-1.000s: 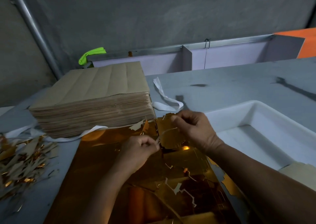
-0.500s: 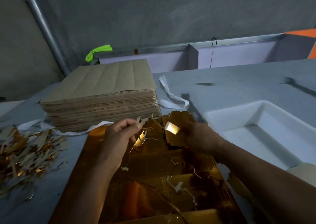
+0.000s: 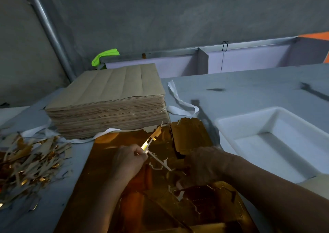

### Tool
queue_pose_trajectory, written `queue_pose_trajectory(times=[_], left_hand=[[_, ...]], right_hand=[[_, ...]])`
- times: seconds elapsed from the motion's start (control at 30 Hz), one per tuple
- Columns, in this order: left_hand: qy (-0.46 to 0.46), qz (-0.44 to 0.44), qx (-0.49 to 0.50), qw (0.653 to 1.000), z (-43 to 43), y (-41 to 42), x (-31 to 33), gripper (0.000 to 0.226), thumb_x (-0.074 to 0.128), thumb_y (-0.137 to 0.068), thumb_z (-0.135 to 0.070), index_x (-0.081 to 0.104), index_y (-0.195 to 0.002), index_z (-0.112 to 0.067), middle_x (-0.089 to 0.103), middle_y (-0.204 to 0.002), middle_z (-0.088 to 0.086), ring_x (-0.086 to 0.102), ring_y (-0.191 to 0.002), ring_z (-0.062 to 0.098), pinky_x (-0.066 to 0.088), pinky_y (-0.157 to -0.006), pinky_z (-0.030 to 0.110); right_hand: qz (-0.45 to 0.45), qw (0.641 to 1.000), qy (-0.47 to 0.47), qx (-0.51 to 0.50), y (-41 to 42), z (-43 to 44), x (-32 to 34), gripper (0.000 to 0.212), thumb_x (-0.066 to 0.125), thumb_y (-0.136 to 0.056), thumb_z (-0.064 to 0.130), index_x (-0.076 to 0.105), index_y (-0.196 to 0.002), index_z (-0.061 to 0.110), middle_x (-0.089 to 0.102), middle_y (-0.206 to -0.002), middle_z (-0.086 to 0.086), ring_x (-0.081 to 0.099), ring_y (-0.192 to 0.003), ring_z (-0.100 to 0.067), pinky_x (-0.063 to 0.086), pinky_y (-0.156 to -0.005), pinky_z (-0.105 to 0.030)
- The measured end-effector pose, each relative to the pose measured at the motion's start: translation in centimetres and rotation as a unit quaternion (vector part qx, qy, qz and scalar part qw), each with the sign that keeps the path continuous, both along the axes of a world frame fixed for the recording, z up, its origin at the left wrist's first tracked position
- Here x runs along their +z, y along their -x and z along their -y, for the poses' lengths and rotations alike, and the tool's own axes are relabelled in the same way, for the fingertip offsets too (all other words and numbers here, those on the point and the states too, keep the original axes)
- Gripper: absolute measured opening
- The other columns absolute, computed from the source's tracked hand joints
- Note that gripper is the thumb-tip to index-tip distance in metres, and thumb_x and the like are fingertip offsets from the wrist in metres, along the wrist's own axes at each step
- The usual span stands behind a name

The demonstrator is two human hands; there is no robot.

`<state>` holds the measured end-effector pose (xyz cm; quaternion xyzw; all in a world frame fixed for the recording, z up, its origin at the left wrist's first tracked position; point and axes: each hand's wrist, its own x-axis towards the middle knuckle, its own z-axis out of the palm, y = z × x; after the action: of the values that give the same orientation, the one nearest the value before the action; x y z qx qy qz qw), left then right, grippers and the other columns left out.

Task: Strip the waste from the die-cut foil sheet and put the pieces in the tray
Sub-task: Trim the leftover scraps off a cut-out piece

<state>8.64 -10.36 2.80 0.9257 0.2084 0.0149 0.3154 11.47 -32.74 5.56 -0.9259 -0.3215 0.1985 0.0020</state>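
The gold foil sheet (image 3: 85, 197) lies flat on the counter (image 3: 249, 90). Over its middle, the left hand (image 3: 128, 161) pinches a thin waste strip (image 3: 153, 136) between thumb and fingers (image 3: 140, 152). The strip rises slanting toward the sheet's far edge. The right hand (image 3: 204, 165) sits blurred on the sheet beside a die-cut piece (image 3: 190, 134), and I cannot tell its grip. The white tray (image 3: 249, 115) stands right of the sheet, a scrap heap (image 3: 30, 161) left, and a stack of brown sheets (image 3: 110, 97) behind.

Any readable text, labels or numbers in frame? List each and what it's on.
None: there is no readable text in this view.
No print shows on the paper stack, foil sheet, tray, scrap pile, or the strip that the left hand pinches.
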Motion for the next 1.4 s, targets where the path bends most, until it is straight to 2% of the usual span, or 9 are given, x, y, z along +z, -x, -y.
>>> queue_pose_trajectory(times=[0.13, 0.27, 0.37, 0.5, 0.8, 0.9, 1.07, 1.27, 1.4], left_hand=[[-0.040, -0.025, -0.001, 0.999, 0.3, -0.3, -0.9, 0.049, 0.070, -0.087, -0.033, 0.047, -0.130, -0.028, 0.049, -0.128, 0.000, 0.049, -0.116, 0.019, 0.047, -0.089, 0.032], [-0.068, -0.024, -0.013, 0.997, 1.0, -0.5, -0.7, 0.049, 0.068, -0.089, -0.029, 0.047, -0.133, -0.027, 0.057, -0.122, -0.003, 0.055, -0.112, 0.016, 0.049, -0.083, 0.030], [-0.040, -0.015, -0.015, 0.999, 1.5, -0.4, -0.4, 0.032, 0.064, -0.092, -0.025, 0.054, -0.123, -0.027, 0.057, -0.101, -0.012, 0.058, -0.088, 0.003, 0.041, -0.062, 0.017], [0.039, 0.017, -0.019, 0.999, 2.0, -0.2, 0.2, 0.010, 0.060, -0.095, -0.023, 0.064, -0.102, -0.030, 0.067, -0.089, -0.008, 0.065, -0.075, 0.001, 0.042, -0.056, 0.016], [0.266, 0.114, -0.019, 0.957, 3.0, 0.1, 4.1, 0.012, 0.061, -0.094, -0.014, 0.068, -0.093, -0.024, 0.073, -0.090, -0.005, 0.068, -0.090, 0.012, 0.053, -0.081, 0.030], [0.361, 0.141, 0.007, 0.922, 3.5, -0.2, 4.8, 0.013, 0.058, -0.095, -0.012, 0.067, -0.102, -0.020, 0.074, -0.096, 0.000, 0.071, -0.092, 0.013, 0.055, -0.084, 0.032], [0.551, 0.172, 0.047, 0.815, 5.0, -0.9, 5.9, 0.017, 0.045, -0.101, -0.010, 0.059, -0.110, -0.008, 0.075, -0.098, 0.010, 0.073, -0.094, 0.022, 0.053, -0.087, 0.041], [0.725, 0.122, 0.090, 0.672, 7.2, -1.1, 7.1, 0.028, 0.042, -0.104, -0.019, 0.055, -0.081, -0.008, 0.058, -0.064, 0.004, 0.065, -0.057, 0.017, 0.057, -0.070, 0.040], [0.742, 0.108, 0.103, 0.653, 7.3, -1.1, 7.5, 0.024, 0.046, -0.101, -0.017, 0.054, -0.079, -0.011, 0.044, -0.053, -0.004, 0.037, -0.039, 0.007, 0.051, -0.047, 0.025]], right_hand=[[0.003, 1.000, -0.007, 0.008, 0.2, -0.1, 0.0, 0.037, 0.063, -0.089, 0.053, 0.060, -0.115, 0.026, 0.051, -0.082, 0.011, 0.051, -0.080, -0.010, 0.032, -0.059, -0.020], [-0.004, 1.000, -0.019, 0.006, 0.3, 0.1, 0.0, 0.030, 0.058, -0.096, 0.039, 0.061, -0.120, 0.020, 0.063, -0.103, -0.001, 0.055, -0.084, -0.013, 0.038, -0.067, -0.022], [-0.013, 1.000, -0.019, 0.007, 0.3, 0.2, 0.0, 0.027, 0.056, -0.098, 0.033, 0.061, -0.120, 0.019, 0.065, -0.110, -0.005, 0.059, -0.091, -0.017, 0.042, -0.074, -0.026], [-0.032, 0.999, -0.012, -0.007, 0.3, 0.3, 0.0, 0.026, 0.057, -0.098, 0.027, 0.062, -0.120, 0.015, 0.065, -0.112, -0.007, 0.064, -0.101, -0.022, 0.045, -0.078, -0.028], [-0.055, 0.997, -0.045, -0.005, 0.2, 0.3, 0.6, 0.015, 0.057, -0.097, 0.027, 0.062, -0.105, 0.015, 0.052, -0.080, 0.007, 0.053, -0.075, -0.010, 0.041, -0.070, -0.022], [-0.066, 0.985, -0.149, -0.064, 0.0, 0.8, 1.5, 0.016, 0.056, -0.096, 0.021, 0.057, -0.080, 0.023, 0.057, -0.077, 0.008, 0.055, -0.068, -0.003, 0.039, -0.060, -0.014], [-0.139, 0.929, -0.305, -0.156, 0.1, 0.9, 2.5, 0.018, 0.056, -0.096, 0.024, 0.067, -0.082, 0.022, 0.069, -0.080, 0.002, 0.066, -0.071, -0.007, 0.050, -0.064, -0.022], [-0.141, 0.927, -0.307, -0.161, -0.1, 0.7, 2.1, 0.017, 0.058, -0.095, 0.027, 0.063, -0.079, 0.029, 0.065, -0.076, 0.008, 0.060, -0.063, -0.001, 0.043, -0.056, -0.017], [-0.105, 0.934, -0.311, -0.140, -0.4, 0.6, 1.5, 0.014, 0.060, -0.094, 0.027, 0.053, -0.089, 0.038, 0.060, -0.087, 0.012, 0.058, -0.075, -0.002, 0.041, -0.062, -0.016]])
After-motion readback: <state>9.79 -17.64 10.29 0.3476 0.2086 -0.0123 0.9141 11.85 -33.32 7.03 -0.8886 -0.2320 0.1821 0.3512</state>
